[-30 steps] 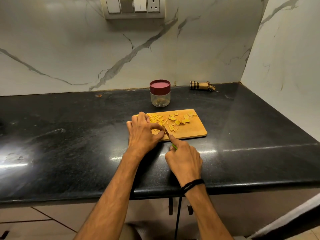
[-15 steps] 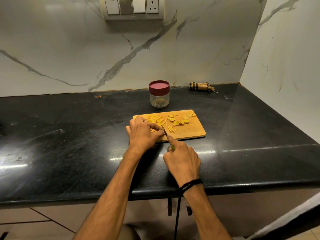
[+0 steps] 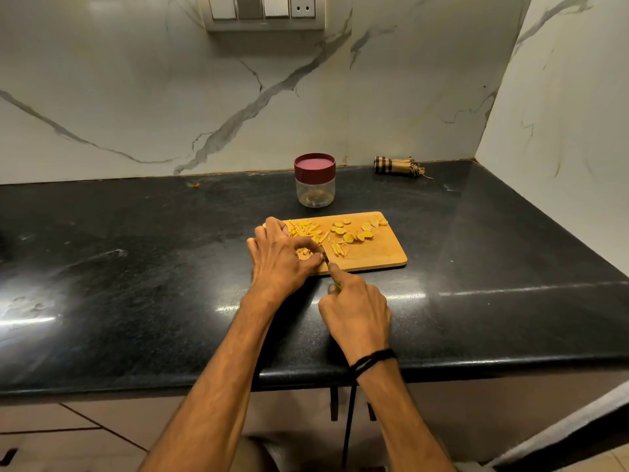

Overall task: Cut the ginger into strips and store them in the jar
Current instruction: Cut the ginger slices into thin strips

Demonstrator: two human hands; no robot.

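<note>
Closest to me, a black thread band (image 3: pixel 372 359) circles the person's right wrist. The right hand (image 3: pixel 355 311) hangs over the counter (image 3: pixel 136 267) just short of the cutting board (image 3: pixel 374 253). Its fingers are wrapped round a knife (image 3: pixel 336 285), of which little shows beyond a sliver of green handle, and the forefinger lies stretched out along the top towards the board. The blade is mostly hidden between the two hands.

Just beyond, the left hand (image 3: pixel 282 257) rests on the board's near left corner, fingers curled down and pinning a ginger piece (image 3: pixel 303 253) against the wood, fingertips right beside the knife.

Further along the board, a loose heap of ginger strips (image 3: pixel 308 229) lies past the left hand's knuckles. A few more strips sit near the middle, and round ginger slices (image 3: pixel 350 233) are scattered towards the far right.

Behind the board, apart from it, stands the jar (image 3: pixel 315 190), clear, upright, its dark red lid (image 3: pixel 315 165) on. Off to its right, against the marble wall (image 3: pixel 136 97), lies a rolled checked cloth (image 3: pixel 396 165). A switch panel (image 3: pixel 262 10) is mounted high on the wall.
</note>
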